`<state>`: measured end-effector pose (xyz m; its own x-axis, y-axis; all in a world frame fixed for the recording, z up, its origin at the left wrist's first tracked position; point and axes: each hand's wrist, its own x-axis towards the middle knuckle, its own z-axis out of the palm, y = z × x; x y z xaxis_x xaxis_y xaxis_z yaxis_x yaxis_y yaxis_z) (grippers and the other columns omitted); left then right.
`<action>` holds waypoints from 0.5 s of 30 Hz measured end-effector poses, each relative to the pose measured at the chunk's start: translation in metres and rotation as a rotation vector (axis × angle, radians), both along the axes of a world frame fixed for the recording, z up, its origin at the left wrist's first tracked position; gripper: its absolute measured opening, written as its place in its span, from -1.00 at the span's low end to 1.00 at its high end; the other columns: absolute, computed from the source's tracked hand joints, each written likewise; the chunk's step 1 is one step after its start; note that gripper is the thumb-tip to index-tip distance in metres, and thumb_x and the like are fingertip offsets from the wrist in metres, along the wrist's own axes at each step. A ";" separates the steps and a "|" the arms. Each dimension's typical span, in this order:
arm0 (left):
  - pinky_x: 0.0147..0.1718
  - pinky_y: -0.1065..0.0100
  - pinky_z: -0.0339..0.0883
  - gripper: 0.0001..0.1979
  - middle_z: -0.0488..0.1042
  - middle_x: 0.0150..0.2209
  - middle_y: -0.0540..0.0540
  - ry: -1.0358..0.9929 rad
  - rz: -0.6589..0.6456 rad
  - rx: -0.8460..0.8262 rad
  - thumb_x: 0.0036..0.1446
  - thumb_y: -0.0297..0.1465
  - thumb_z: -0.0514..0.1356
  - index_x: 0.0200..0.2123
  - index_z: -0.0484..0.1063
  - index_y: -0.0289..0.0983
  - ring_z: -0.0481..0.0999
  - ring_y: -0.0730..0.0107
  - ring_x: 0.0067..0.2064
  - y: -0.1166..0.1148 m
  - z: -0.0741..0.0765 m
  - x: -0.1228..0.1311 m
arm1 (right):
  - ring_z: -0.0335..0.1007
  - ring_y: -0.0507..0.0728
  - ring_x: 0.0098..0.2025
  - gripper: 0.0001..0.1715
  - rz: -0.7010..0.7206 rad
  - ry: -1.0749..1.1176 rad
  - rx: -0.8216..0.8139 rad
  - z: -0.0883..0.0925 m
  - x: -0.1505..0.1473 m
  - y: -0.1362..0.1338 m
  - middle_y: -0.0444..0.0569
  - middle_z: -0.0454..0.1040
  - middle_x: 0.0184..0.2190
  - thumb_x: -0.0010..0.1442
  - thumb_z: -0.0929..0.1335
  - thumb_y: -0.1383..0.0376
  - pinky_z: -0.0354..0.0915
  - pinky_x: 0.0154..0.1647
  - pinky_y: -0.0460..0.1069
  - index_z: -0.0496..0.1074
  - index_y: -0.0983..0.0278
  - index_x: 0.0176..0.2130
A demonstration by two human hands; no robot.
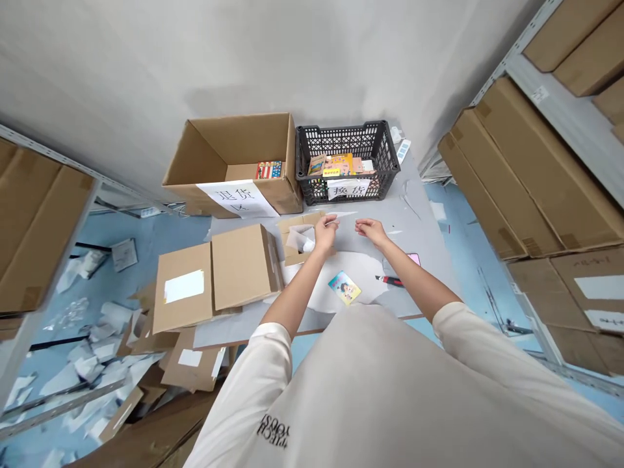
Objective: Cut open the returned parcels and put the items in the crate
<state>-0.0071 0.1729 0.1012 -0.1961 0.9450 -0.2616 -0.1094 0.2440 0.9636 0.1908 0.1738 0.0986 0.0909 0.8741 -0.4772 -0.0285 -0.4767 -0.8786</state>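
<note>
Both my hands reach over the grey table (419,214). My left hand (325,232) is closed in a pinch on a thin clear plastic film (345,221). My right hand (371,231) is closed too and grips the other end of the same film, so it stretches between them. Just left of my left hand lies a small opened cardboard box (292,242) with white wrapping inside. Nearer to me on the table lie a small colourful card (344,287) and a red and black utility knife (390,280).
A large open carton (234,162) with a paper label and a black plastic crate (347,159) of small colourful packs stand at the table's far edge. Closed flat boxes (214,276) lie at left. Torn paper and cardboard litter the blue floor. Shelves of cartons (531,169) flank both sides.
</note>
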 end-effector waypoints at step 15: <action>0.12 0.08 0.49 -0.86 0.62 -0.27 -0.09 0.148 -0.059 -0.480 0.01 -0.47 0.39 -0.33 0.53 -0.20 0.64 0.15 -0.08 -0.209 -0.095 -0.014 | 0.69 0.22 0.00 -0.76 0.252 -0.360 -0.196 -0.110 -0.002 -0.187 0.01 0.76 -0.14 0.09 0.47 0.41 0.52 0.24 0.13 0.72 0.21 -0.23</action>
<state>-0.0209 -0.0366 0.0063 -0.2140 0.7357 -0.6426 0.0469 0.6648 0.7456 0.1885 -0.0136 -0.0109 0.0778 0.7869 -0.6121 0.3987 -0.5873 -0.7043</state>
